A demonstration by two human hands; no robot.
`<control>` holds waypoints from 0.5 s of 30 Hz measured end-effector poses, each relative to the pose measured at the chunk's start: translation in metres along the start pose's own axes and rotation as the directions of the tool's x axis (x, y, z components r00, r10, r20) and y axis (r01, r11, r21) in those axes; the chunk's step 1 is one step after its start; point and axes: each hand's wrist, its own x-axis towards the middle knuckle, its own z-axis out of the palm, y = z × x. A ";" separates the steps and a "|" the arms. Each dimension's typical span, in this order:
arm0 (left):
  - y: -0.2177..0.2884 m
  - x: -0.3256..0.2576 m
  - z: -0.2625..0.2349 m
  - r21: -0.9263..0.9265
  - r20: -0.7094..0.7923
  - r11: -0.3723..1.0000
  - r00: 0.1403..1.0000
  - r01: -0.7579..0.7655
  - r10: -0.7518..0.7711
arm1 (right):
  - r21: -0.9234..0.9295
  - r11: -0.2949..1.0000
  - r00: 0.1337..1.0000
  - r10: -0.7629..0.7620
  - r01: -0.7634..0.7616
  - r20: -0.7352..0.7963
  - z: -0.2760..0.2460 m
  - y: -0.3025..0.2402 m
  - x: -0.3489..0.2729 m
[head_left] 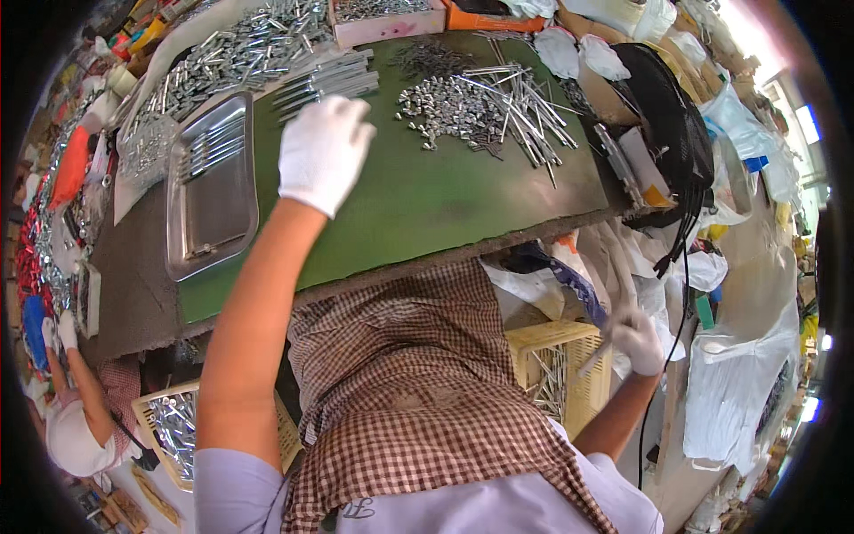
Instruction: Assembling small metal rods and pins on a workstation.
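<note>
Checked brown-and-white cloth (418,383) covers the lap of a seated worker at a crowded bench, both hands in white gloves. Low at the worker's right, the right hand (637,341) hangs over a yellow crate (569,374) holding long metal rods — its fingers seem curled around something thin and pale, though the blur makes it impossible to tell what, or how firmly. A second crate (169,427) of shiny parts sits low at the left, near another person (76,418) bent over their own work.

Up on the green mat (427,205), the left hand (322,153) stretches forward, fingers bent downward and loosely together, its tips just at a row of long bolts (329,80) laid side by side; whether it pinches one cannot be told. Beside it, to the left, lies a steel tray (211,187) with a few more bolts lined up along its far end — laid parallel, it seems, so they are easy to lift one by one.

Further back on the mat sits a heap of small metal nuts (445,107) mixed with thin rods (525,111), within arm's reach. Beyond, plastic bags (578,49) and a bundle of black straps (676,133) crowd the bench's far edge.
</note>
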 end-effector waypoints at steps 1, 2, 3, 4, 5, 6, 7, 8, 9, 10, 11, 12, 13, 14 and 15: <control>-0.026 0.005 0.012 0.064 -0.141 0.998 0.990 -0.018 0.027 | -0.051 0.963 0.964 0.265 -0.263 0.033 -0.011 0.007 -0.012; -0.040 0.012 0.020 0.108 -0.152 0.993 0.988 0.035 -0.018 | -0.085 0.936 0.940 0.339 -0.342 -0.046 -0.011 0.009 -0.020; -0.039 0.023 0.020 0.129 -0.047 0.988 0.996 0.086 -0.081 | 0.049 0.919 0.918 0.393 -0.391 -0.047 -0.010 0.034 -0.030; -0.036 0.031 0.018 0.156 0.057 0.978 0.988 0.136 -0.146 | 0.180 0.884 0.895 0.444 -0.431 -0.039 -0.005 0.044 -0.031; -0.034 0.037 0.020 0.156 0.057 0.978 0.988 0.136 -0.147 | 0.180 0.884 0.895 0.445 -0.432 -0.040 -0.004 0.051 -0.031; -0.032 0.042 0.022 0.196 0.076 0.975 0.989 0.109 -0.126 | 0.197 0.897 0.913 0.407 -0.395 -0.022 0.011 0.042 -0.023; -0.032 0.045 0.024 0.233 0.095 0.969 0.990 0.082 -0.107 | 0.213 0.909 0.929 0.369 -0.359 -0.008 0.023 0.033 -0.015; -0.033 0.045 0.025 0.233 0.095 0.969 0.990 0.083 -0.108 | 0.212 0.909 0.929 0.369 -0.359 -0.007 0.029 0.025 -0.006; -0.035 0.044 0.029 0.198 0.090 0.977 0.991 0.078 -0.097 | 0.204 0.936 0.958 0.286 -0.286 0.031 0.032 0.016 0.006; -0.039 0.042 0.035 0.163 0.084 0.984 0.992 0.075 -0.090 | 0.198 0.958 0.977 0.199 -0.209 0.071 0.036 0.007 0.017; -0.043 0.035 0.039 0.078 0.082 0.993 0.992 0.089 -0.096 | 0.197 0.959 0.978 0.195 -0.206 0.072 0.040 -0.005 0.027; -0.041 0.028 0.034 0.078 0.081 0.993 0.992 0.092 -0.098 | 0.230 0.972 0.995 0.017 -0.040 0.099 0.043 -0.020 0.036; -0.035 0.019 0.024 -0.029 0.124 0.986 0.980 0.163 -0.158 | 0.270 0.955 0.980 -0.161 0.125 0.113 0.048 -0.033 0.046; -0.028 0.008 0.013 -0.133 0.176 0.963 0.961 0.236 -0.212 | 0.389 0.893 0.943 -0.299 0.225 0.143 0.054 -0.044 0.057; -0.019 -0.003 0.005 -0.135 0.180 0.965 0.963 0.226 -0.200 | 0.507 0.805 0.889 -0.434 0.309 0.148 0.063 -0.054 0.066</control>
